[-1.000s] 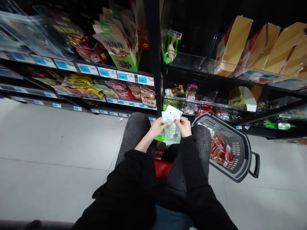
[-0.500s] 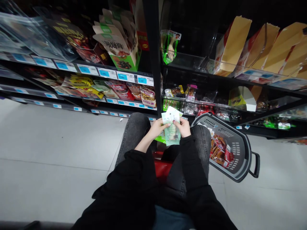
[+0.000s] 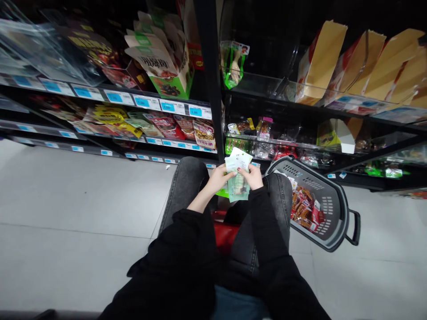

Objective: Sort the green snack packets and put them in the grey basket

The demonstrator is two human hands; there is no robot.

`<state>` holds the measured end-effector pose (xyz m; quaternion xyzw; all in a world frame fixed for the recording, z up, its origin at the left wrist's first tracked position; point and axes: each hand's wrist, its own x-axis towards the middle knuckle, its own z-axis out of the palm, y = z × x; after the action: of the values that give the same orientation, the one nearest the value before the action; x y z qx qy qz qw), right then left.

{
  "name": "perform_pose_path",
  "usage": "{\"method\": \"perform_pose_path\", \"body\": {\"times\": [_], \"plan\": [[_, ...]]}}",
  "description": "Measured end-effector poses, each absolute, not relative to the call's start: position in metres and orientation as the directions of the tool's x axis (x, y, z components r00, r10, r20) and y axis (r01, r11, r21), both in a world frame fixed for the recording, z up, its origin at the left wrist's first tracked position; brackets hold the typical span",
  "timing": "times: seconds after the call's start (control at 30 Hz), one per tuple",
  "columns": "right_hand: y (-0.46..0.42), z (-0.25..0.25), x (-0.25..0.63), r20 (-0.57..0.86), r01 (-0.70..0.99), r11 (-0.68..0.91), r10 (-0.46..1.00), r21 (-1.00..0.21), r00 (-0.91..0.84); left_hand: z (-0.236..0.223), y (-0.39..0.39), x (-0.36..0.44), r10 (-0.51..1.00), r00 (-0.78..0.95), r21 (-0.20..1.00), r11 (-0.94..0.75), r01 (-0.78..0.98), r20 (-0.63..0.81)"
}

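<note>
Between my knees I hold a pale green, partly see-through snack packet [image 3: 239, 187] with a white top. My left hand [image 3: 218, 178] grips its left side, thumb across the front. On the other side my right hand [image 3: 252, 177] pinches it, a red-nailed thumb lying on the front. The packet stands roughly upright, and its contents are too small to name. Below and behind it, a bright green packet [image 3: 223, 192] shows in part. The fingers behind the packet are hidden.
Right of my knee a grey basket [image 3: 333, 235] with a black handle contains red and brown snack packets [image 3: 305, 209]. Ahead stand black shelves with price tags [image 3: 147, 102], bagged snacks [image 3: 167, 126] and open cardboard boxes [image 3: 322, 62]. Something red [image 3: 225, 238] shows between my legs.
My right hand has shifted slightly left along the packet, its thumb now nearer the packet's middle. The view has moved a little. Both hands still hold the packet.
</note>
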<state>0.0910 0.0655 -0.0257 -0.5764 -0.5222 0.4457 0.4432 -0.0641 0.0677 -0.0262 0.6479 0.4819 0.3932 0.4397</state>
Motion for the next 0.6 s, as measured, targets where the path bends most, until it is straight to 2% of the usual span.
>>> {"method": "perform_pose_path", "body": {"times": [0.23, 0.4, 0.43, 0.5, 0.6], "plan": [[0.066, -0.027, 0.094, -0.054, 0.301, -0.052, 0.999, -0.952, -0.001, -0.024, 0.068, -0.066, 0.977, 0.197, 0.946, -0.138, 0.293, 0.081], [0.067, -0.032, 0.090, -0.048, 0.261, -0.076, 0.993, -0.962, 0.111, -0.022, 0.068, -0.064, 0.979, 0.197, 0.968, -0.103, 0.230, 0.058], [0.067, -0.033, 0.088, -0.064, 0.200, -0.093, 0.987, -0.975, 0.145, -0.021, 0.068, -0.063, 0.978, 0.203, 0.972, -0.094, 0.214, 0.049], [0.069, -0.036, 0.086, -0.111, -0.032, -0.106, 0.971, -0.994, 0.214, -0.020, 0.069, -0.063, 0.980, 0.199, 0.980, -0.051, 0.191, 0.012], [0.071, -0.040, 0.088, -0.215, -0.483, -0.062, 0.939, -0.873, 0.267, -0.017, 0.069, -0.065, 0.986, 0.151, 0.985, 0.050, 0.164, -0.075]]}}
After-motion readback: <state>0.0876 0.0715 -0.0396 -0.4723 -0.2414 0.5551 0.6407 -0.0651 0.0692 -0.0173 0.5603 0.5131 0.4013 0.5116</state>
